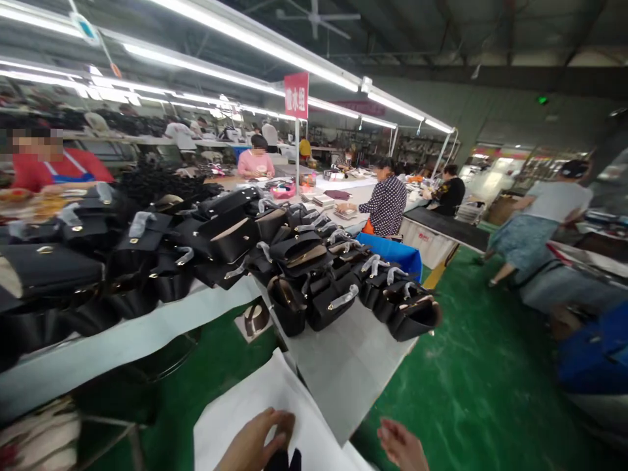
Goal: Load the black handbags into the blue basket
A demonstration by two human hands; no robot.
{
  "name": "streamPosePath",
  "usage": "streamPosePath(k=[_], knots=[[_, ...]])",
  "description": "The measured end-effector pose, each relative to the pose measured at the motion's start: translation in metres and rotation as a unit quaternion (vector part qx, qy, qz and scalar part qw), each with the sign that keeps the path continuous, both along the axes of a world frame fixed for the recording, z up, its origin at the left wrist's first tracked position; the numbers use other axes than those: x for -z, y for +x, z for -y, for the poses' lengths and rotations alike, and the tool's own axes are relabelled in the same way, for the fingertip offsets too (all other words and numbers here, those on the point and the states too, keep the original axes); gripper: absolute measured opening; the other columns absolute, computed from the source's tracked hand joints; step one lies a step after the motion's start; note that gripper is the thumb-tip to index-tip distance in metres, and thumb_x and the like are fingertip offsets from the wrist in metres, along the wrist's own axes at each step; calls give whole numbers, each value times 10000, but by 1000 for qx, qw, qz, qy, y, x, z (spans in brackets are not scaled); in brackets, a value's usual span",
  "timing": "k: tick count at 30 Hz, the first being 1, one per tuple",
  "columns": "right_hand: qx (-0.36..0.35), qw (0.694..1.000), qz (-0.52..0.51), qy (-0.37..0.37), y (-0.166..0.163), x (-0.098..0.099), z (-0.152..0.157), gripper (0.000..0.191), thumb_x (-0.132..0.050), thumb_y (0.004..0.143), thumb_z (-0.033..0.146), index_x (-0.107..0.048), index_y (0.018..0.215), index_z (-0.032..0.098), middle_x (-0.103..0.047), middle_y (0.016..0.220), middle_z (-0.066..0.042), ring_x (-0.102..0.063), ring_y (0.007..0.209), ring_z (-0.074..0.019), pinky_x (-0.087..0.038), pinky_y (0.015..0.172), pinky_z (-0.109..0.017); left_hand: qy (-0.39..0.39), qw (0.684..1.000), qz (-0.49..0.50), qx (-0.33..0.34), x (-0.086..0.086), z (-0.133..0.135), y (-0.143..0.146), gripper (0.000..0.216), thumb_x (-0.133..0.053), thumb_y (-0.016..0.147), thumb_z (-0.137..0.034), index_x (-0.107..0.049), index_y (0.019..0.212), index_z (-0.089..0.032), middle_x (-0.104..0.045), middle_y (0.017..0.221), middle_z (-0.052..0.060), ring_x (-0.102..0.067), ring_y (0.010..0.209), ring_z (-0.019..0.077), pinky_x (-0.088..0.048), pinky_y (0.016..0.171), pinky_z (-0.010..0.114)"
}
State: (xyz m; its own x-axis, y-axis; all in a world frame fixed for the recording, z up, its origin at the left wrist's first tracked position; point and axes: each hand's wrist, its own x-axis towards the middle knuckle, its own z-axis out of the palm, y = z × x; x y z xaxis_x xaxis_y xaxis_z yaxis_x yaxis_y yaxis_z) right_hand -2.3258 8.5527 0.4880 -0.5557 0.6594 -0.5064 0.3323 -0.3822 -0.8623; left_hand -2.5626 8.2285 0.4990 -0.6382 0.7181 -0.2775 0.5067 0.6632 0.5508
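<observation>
My left hand [255, 441] rests at the bottom edge on a white sheet [245, 405], fingers curled over a small black piece [284, 461] that is mostly cut off. My right hand [400, 445] hovers at the bottom with fingers apart, holding nothing, just past the corner of the grey table [348, 366]. A heap of black handbags [314, 275] with wrapped handles lies on that table beyond my hands.
More black handbags [98, 261] cover the long pale bench to the left. Several workers sit along benches behind; one in a dotted top [387, 206] sits near a blue bin [392, 252]. A person [534, 219] walks on the green floor [481, 379] at right.
</observation>
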Motion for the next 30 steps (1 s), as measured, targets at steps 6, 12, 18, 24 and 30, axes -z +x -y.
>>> streamPosePath(k=[6, 12, 18, 24, 30], knots=[[126, 988, -88, 1, -273, -87, -12, 718, -939, 418, 536, -747, 1002, 166, -743, 1057, -92, -621, 1083, -268, -444, 912, -350, 54, 995, -14, 80, -58, -63, -184, 452, -452, 940, -337, -630, 1344, -240, -635, 1389, 111, -603, 1273, 283, -455, 1107, 438], [185, 975, -110, -54, -428, -112, -27, 482, -873, 557, 529, -510, 613, 217, -469, 538, 52, -442, 577, -127, -398, 632, -301, 168, 981, 12, 93, -114, -90, -314, 347, -446, 980, -346, -690, 1215, -269, -719, 1097, 56, -691, 1010, 218, -533, 906, 334], [91, 927, -302, -203, -358, -152, -2, 439, -746, 862, 410, -461, 613, 188, -220, 490, 100, -156, 463, -72, -295, 524, -253, 272, 962, 8, 2, -118, -106, -395, 314, -510, 975, -423, -710, 1139, -245, -751, 942, 15, -698, 809, 157, -539, 764, 251], [91, 935, -288, -183, -305, -161, 30, 345, -617, 977, 381, -628, 716, 156, -170, 438, 108, -137, 389, -39, -184, 465, -230, 334, 933, -104, -80, -158, -149, -444, 291, -536, 971, -398, -711, 1104, -208, -694, 955, 22, -583, 698, 115, -480, 712, 248], [240, 914, -269, -186, -309, -132, 30, 324, -776, 848, 413, -623, 735, 151, -245, 514, 97, -206, 458, -33, -193, 471, -191, 273, 929, -18, 251, -160, -235, -345, 300, -411, 1003, -243, -671, 1153, -228, -670, 1006, 42, -632, 853, 144, -511, 825, 263]])
